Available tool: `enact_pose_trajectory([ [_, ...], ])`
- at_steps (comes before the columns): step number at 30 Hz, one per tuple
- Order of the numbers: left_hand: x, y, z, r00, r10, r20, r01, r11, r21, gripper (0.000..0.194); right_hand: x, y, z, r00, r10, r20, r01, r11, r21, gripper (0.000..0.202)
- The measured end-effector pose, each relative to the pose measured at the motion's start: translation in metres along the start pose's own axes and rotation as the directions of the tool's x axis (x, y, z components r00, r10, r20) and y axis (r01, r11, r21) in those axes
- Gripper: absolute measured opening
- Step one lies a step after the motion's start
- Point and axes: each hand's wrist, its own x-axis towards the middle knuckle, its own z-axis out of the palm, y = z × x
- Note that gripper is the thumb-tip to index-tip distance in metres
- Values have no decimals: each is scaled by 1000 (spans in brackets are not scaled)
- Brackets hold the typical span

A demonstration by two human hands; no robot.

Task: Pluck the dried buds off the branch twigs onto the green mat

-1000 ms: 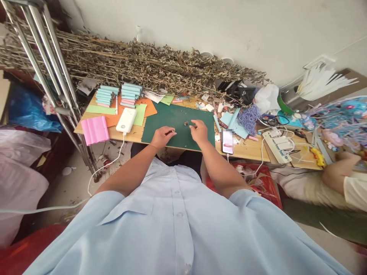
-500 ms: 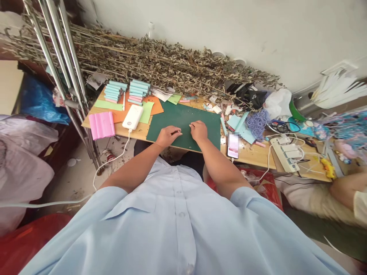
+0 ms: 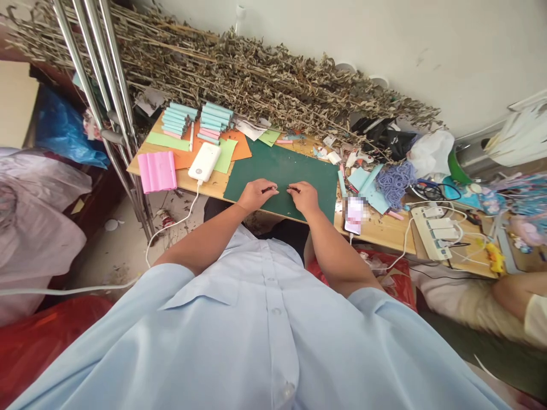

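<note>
Over the dark green mat, my left hand is closed in a pinch. Its fingertips hold something too small to name. Facing it a short way to the right, my right hand has thumb and finger pressed together, and what they may hold is hidden. To the left of the mat are a white power bank on orange and green paper, and a folded pink paper sheet. A phone with a blurred screen lies right of the mat.
Stacks of blue and pink paper rolls sit at the back left. Dried plant stalks run along the wall. Purple yarn and a power strip lie on the right, near another person's arm. Metal crutches stand left.
The whole view has shifted and tilted slightly. My hands stay over the mat in a similar pinch, with the right fingertips turned a little more toward the left hand.
</note>
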Motion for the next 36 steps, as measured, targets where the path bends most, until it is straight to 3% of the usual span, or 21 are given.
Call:
enact_pose_trajectory([
  [7,0,1,-1,1000,-2,4,2,1000,-9,14,-5,-5,13,992,-11,-128,13,1000,15,21],
  [12,1,-1,0,1000,-5,-1,5,1000,-2,14,-8,-4,7,995,-36,-93,35,999,-15,21],
  [17,1,-2,0,1000,7,2,-7,1000,-1,14,-11,-2,-2,997,22,-71,-24,1000,-19,42],
  [23,1,-1,-1,1000,2,17,-2,1000,0,16,-10,-12,0,991,85,-103,-90,995,-51,34],
  [27,1,-1,-2,1000,-2,27,2,1000,7,18,-8,-14,3,994,55,-93,-63,995,-78,27],
  [30,1,-2,-2,1000,-5,22,4,1000,19,22,-10,-12,2,997,19,-79,-25,997,-72,30],
  [36,1,-2,-3,1000,-13,25,13,1000,8,24,-9,-11,2,991,80,-103,-84,996,-38,41],
])
